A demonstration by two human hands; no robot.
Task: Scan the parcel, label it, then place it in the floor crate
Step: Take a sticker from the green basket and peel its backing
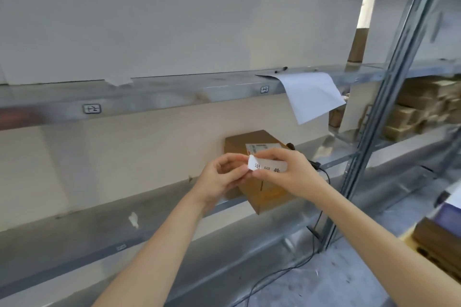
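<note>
The parcel (259,177), a brown cardboard box, is being left on the metal shelf (154,209), its near corner jutting past the shelf lip; resting it there is freeing both hands for the label work. A printed shipping slip (260,148) is already showing on its top face.

A small white label (268,166) with black printed characters is being held just above the box. The right hand (287,172) is pinching it along its right part between thumb and fingers, so the printed face is kept toward the camera. The left hand (222,177) is gripping the folded-up left corner with its fingertips; this is being read as backing paper being peeled away, though blur is leaving it uncertain whether a separate layer is lifting.

Holding the label close over the box is probably keeping the transfer short once the adhesive is exposed.

A black cable (321,214) is hanging from the shelf toward the floor; it may belong to a scanner, which is mostly hidden behind the right hand. A loose paper sheet (311,95) is drooping from the shelf above. No floor crate is being identified with confidence.
</note>
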